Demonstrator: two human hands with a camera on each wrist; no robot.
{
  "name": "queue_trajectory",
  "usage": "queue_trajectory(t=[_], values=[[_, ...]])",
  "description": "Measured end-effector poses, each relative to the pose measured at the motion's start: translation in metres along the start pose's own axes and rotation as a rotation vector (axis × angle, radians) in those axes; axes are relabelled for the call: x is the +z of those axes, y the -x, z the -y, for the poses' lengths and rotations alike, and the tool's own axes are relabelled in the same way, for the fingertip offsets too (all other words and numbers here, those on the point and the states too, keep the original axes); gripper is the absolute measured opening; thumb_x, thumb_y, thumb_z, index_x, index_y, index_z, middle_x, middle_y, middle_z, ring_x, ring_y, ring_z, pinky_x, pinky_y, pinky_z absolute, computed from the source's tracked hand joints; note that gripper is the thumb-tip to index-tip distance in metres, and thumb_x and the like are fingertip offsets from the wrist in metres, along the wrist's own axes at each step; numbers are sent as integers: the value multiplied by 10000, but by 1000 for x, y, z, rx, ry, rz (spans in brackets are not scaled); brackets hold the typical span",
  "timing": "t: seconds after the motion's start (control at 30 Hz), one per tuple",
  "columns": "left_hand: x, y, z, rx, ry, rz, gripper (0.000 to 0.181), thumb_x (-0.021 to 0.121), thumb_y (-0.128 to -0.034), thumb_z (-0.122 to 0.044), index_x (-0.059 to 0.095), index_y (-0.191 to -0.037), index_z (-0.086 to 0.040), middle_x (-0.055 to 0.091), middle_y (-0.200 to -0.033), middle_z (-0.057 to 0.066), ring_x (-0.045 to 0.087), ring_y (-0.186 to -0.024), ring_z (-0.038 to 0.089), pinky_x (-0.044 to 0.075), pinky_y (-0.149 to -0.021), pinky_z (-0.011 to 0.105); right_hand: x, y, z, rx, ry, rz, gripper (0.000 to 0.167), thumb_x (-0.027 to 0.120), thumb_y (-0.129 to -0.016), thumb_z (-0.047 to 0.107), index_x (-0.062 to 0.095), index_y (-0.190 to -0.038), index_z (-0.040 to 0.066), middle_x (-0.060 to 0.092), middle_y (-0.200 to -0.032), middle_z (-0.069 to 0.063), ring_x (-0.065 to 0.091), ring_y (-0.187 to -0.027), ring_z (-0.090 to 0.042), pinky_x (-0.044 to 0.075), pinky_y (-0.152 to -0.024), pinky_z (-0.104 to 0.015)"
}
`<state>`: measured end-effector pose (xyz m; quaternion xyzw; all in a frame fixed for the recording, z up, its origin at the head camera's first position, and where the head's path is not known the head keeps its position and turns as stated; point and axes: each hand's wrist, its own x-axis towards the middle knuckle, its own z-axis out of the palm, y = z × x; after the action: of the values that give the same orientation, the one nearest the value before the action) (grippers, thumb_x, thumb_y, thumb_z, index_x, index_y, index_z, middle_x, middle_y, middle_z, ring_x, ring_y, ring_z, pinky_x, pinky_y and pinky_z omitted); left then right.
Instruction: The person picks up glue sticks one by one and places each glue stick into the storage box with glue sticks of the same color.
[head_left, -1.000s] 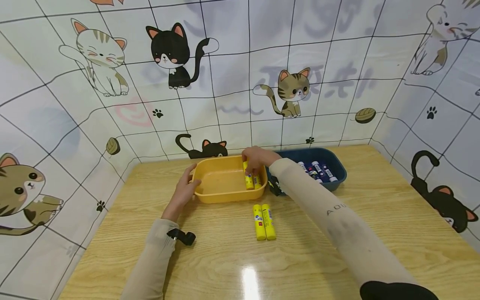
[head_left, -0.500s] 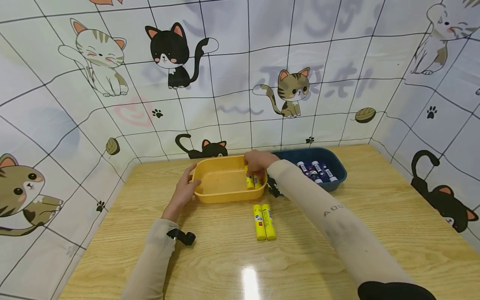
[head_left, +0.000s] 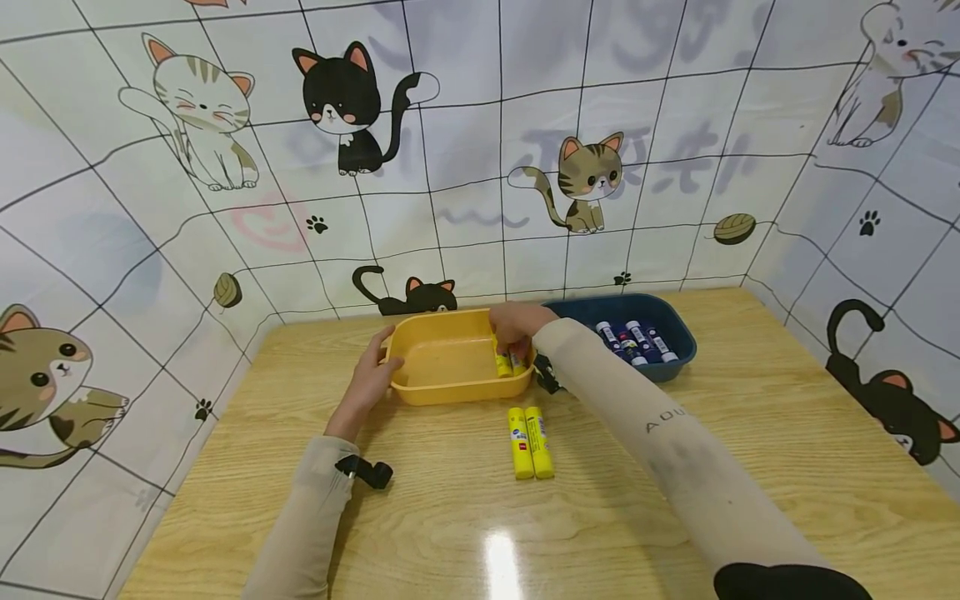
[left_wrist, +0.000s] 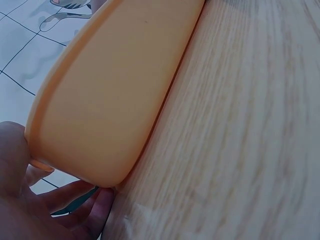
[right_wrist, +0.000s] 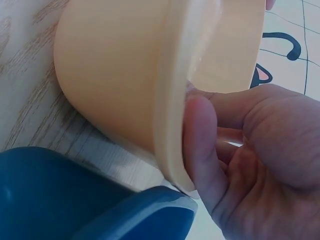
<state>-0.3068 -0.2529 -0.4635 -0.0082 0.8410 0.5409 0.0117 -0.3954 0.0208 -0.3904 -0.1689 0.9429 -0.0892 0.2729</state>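
Note:
A yellow plastic basin (head_left: 442, 392) stands on the table. My left hand (head_left: 369, 377) grips its left end, the thumb over the rim and the fingers against the outer wall; in the left wrist view those fingers (left_wrist: 60, 200) curl round the basin's corner. My right hand (head_left: 517, 323) reaches inside the right end and holds a yellow glue stick (head_left: 502, 363), its upper part hidden by the fingers. Another yellow glue stick (head_left: 517, 363) lies close on its right. In the right wrist view, the right hand (right_wrist: 265, 155) is at the basin's rim, its fingertips hidden.
Two yellow glue sticks (head_left: 531, 443) lie side by side on the wooden table (head_left: 420, 517), in front of the basin. A dark blue basin (head_left: 678, 333) with several dark blue, white-ended sticks (head_left: 636, 340) stands right of the yellow one, partly behind my right forearm. A cat-patterned cloth wall (head_left: 480, 192) rises behind.
My right hand has shifted slightly right and down inside the basin, bringing the glue stick closer to the one beside it. The left hand has kept its grip.

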Motion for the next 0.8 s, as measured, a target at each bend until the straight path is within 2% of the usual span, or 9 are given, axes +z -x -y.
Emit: queue_trajectory(t=[0.17, 0.43, 0.53, 0.63, 0.8], values=[[0, 0, 0, 6, 8, 9, 652, 493, -1062, -156, 238, -1655, -241, 465, -1543, 257, 592, -1266, 385, 545, -983, 431, -2, 2, -1, -2, -16, 21, 252, 681, -998, 141, 634, -1221, 34, 665, -906, -112, 660, -600, -146, 588, -613, -250], [0, -1, 2, 13, 1, 5, 654, 491, -1057, -139, 239, -1656, -213, 465, -1543, 272, 583, -1274, 388, 536, -983, 418, -9, 14, -2, -44, -20, 1, 267, 677, -1005, 195, 597, -1199, 30, 646, -927, -114, 679, -644, -171, 609, -655, -285], [1, -2, 1, 10, -5, 0, 654, 493, -1053, -139, 247, -1654, -216, 467, -1544, 272, 573, -1287, 386, 520, -1010, 437, -14, 21, -3, -81, -17, -22, 387, 669, -1011, 215, 587, -1326, 6, 661, -984, -128, 720, -708, -206, 623, -688, -308], [1, -2, 1, 9, -9, -5, 655, 493, -1053, -139, 246, -1655, -217, 466, -1544, 273, 562, -1309, 392, 509, -1042, 473, -18, 30, -4, -117, -27, -35, 516, 666, -1016, 219, 513, -1463, 9, 661, -1051, -150, 741, -761, -234, 627, -694, -318], [1, -1, 0, 0, -9, -8, 658, 503, -1050, -149, 254, -1653, -232, 472, -1541, 266, 547, -1338, 394, 494, -1067, 501, -23, 48, -5, -180, -36, -63, 570, 674, -1013, 218, 461, -1518, 61, 674, -1019, -163, 721, -691, -220, 612, -629, -297]])
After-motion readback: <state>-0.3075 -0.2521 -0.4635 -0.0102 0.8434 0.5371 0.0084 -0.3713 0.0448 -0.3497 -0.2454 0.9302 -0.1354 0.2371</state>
